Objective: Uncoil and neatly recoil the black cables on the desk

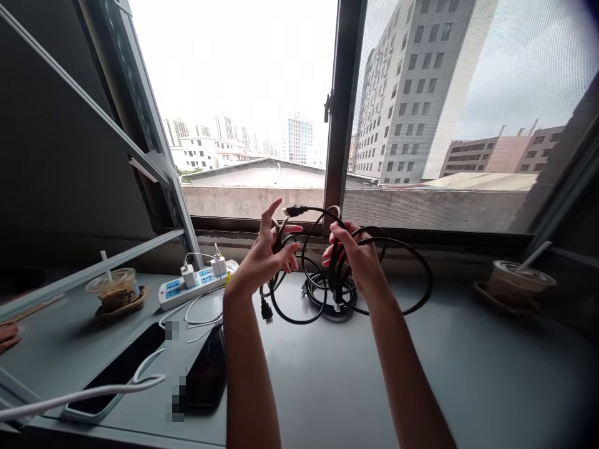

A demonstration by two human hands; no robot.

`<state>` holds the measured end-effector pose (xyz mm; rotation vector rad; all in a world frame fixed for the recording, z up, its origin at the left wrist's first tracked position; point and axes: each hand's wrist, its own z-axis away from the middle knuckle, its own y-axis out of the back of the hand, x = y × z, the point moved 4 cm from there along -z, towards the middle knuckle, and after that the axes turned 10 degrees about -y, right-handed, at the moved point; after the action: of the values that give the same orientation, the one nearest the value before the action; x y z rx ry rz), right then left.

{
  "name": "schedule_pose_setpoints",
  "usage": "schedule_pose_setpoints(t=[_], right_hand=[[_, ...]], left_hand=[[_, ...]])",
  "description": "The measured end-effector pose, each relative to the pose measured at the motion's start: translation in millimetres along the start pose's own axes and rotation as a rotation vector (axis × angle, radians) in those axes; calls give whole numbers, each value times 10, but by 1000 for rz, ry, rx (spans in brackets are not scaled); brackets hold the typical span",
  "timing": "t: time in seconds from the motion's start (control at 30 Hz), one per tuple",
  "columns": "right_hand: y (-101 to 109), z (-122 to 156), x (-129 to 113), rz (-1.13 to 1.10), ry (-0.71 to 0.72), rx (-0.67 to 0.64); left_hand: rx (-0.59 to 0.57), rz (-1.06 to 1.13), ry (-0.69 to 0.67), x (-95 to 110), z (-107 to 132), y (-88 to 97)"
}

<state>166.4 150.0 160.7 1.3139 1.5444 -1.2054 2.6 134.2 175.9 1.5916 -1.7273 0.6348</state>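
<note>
A black cable (423, 268) hangs in loose loops between my two hands, above the desk. My right hand (356, 252) is closed round a bundle of its strands, thumb on the near side. On my left hand (267, 249) the index finger points up and the thumb sticks out, while strands run among the lower fingers, which seem to hold them. One flat plug (294, 211), like an HDMI plug, juts out above my left hand, slightly blurred. A second plug (266, 310) dangles below it. Behind the loops, another coiled black cable (344, 308) lies on the desk, partly hidden.
On the grey desk (309, 386), a white power strip (171, 302) with chargers stands left, near a phone (121, 368) and a black object (206, 374). Drink cups stand left (115, 290) and right (519, 284). Another person's hand (8, 335) shows at the left edge.
</note>
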Motion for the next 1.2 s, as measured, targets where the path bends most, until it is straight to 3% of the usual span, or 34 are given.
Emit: schedule_pose_setpoints(t=[0.13,0.23,0.37,0.5,0.6,0.77,0.83,0.93,1.07,1.13,1.2], right_hand=[[161,-84,37,-337,-87,119],[341,-116,-17,-438,-36,124],[686,-96,-122,-426,44,146],[853,-80,-69,-172,-133,116],[683,-89,54,33,-239,74],[35,-149,320,161,-213,-134],[-112,-177,414,133,-227,-195],[-73,-199,408,99,-200,-191],[221,-104,136,45,-157,-144],[324,-13,-16,-46,-168,-158],[339,72,-113,-103,-177,-213]], left_hand=[[195,-22,26,-17,31,220],[319,-29,-30,4,43,375],[525,-179,-28,-82,63,588],[724,-188,110,-260,53,658],[686,-75,57,-221,5,546],[552,-36,-148,159,18,294],[529,-17,-188,272,39,222],[472,7,-209,336,39,150],[483,-30,-189,286,-4,116],[481,-75,-121,214,-37,74],[399,-120,12,116,-73,-16]])
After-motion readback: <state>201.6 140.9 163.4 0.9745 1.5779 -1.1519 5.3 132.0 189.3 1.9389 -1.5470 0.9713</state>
